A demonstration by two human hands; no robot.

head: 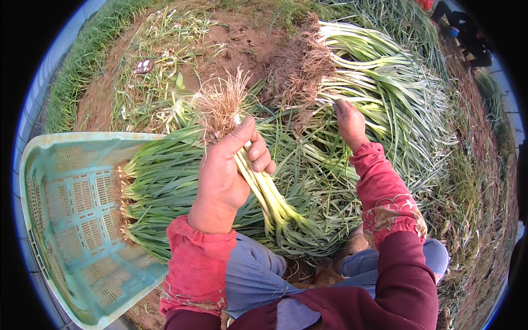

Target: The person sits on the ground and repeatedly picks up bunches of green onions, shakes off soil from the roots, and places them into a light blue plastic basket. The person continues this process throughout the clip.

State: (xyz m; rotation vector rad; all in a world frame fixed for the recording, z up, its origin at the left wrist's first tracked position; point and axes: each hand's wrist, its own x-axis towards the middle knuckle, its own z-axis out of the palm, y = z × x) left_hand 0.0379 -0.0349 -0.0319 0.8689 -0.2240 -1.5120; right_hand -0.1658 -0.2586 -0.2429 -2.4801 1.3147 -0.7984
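Note:
My left hand grips a small bunch of green garlic-like plants. Its tangled tan roots stick up above the thumb, and the pale stems slant down to the right into green leaves. Over on the right, my right hand pinches a white stalk at the near root side of a large heap of the same plants. The heap's roots point left and its leaves fan out to the right.
A pale green plastic crate lies at the left, holding a neat row of plants, roots inward, leaves over its side. Loose leaves cover the ground before my knees. Stripped scraps litter the soil beyond. Another person is at the far right.

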